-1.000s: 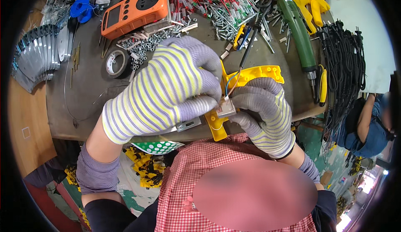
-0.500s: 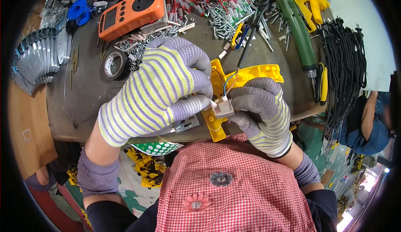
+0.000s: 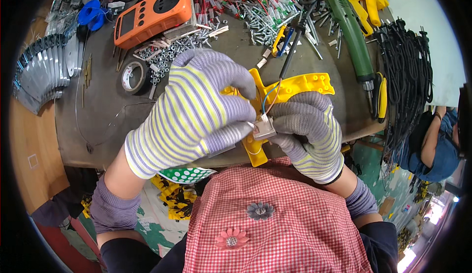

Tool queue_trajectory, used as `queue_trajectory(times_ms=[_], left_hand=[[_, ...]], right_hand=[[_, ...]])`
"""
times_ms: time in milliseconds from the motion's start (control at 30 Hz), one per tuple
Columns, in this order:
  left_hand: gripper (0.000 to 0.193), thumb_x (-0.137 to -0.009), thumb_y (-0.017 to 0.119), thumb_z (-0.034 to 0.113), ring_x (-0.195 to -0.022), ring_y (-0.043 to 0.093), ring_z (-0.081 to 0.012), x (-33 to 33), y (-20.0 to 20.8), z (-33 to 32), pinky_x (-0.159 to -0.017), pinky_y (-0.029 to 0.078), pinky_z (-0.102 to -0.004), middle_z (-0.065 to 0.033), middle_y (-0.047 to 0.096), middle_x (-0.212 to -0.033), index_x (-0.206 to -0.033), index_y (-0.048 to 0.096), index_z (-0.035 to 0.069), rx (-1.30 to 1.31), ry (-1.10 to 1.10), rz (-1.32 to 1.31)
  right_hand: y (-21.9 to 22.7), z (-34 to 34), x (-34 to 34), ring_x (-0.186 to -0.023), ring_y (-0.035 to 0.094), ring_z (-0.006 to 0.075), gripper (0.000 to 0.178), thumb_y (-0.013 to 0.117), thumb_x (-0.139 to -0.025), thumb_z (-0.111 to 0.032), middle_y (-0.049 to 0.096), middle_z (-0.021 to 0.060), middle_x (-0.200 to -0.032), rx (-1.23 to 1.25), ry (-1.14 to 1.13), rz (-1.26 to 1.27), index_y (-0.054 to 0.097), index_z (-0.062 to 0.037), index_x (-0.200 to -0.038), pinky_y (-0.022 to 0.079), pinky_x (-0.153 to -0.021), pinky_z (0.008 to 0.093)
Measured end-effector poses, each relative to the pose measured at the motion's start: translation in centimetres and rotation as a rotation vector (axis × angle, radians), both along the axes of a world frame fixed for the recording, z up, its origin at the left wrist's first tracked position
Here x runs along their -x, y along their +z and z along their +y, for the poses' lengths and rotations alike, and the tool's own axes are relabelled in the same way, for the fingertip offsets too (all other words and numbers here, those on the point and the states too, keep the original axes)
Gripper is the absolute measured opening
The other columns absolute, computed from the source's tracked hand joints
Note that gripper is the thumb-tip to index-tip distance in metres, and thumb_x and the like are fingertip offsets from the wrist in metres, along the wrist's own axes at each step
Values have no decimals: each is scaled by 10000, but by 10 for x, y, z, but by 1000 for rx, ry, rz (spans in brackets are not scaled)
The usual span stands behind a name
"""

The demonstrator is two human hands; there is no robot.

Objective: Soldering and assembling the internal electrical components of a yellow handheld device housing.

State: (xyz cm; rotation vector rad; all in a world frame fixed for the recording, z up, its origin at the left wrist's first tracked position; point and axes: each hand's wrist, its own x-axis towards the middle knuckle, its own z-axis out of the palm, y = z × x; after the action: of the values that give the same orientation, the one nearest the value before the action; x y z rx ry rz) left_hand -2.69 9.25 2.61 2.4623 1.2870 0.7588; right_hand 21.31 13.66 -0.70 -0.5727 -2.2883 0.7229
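My right hand (image 3: 309, 133), in a striped grey-and-yellow glove, pinches a small boxy grey part (image 3: 264, 130) between thumb and fingers. A blue wire (image 3: 266, 98) and a brown wire run into the top of this part. My left hand (image 3: 191, 111), gloved alike, is closed, its thumb and fingertips meeting at the part's left side. Whatever those fingertips grip is too small to make out. Below both hands lies a yellow plastic housing half (image 3: 307, 83) with ribs and posts inside. A black cable (image 3: 291, 57) leads down to the wires from above.
An orange meter (image 3: 153, 15), black tape roll (image 3: 135, 77) and loose nuts (image 3: 164, 54) lie at the left. Screws (image 3: 270, 22) are heaped at the back. To the right are a green electric screwdriver (image 3: 350, 37) and black cables (image 3: 403, 66). Another person's arm (image 3: 432, 138) shows far right.
My left hand has shifted slightly right and down, its fingers now closer against the boxy part. My right hand and the part have hardly moved.
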Motion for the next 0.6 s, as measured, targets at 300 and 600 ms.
queue_trajectory(times_ms=[300,600], left_hand=[[135,-746,710,178,-1049,591,-335,-1,-11,4,-969,428,-454,-154,630,-1112,-816,698,63,221,-1,-147],[170,-776,669,209,-1070,558,-355,-2,-7,4,-976,406,-461,-168,608,-1134,-835,684,50,260,12,-98]], right_hand=[[-7,-2,-1,-865,664,251,166,786,-791,-265,728,8,-974,-11,-35,47,748,-168,-920,511,-778,398],[-10,1,-3,-909,675,277,133,728,-861,-241,722,27,-1018,19,76,-13,730,-157,-965,497,-822,403]])
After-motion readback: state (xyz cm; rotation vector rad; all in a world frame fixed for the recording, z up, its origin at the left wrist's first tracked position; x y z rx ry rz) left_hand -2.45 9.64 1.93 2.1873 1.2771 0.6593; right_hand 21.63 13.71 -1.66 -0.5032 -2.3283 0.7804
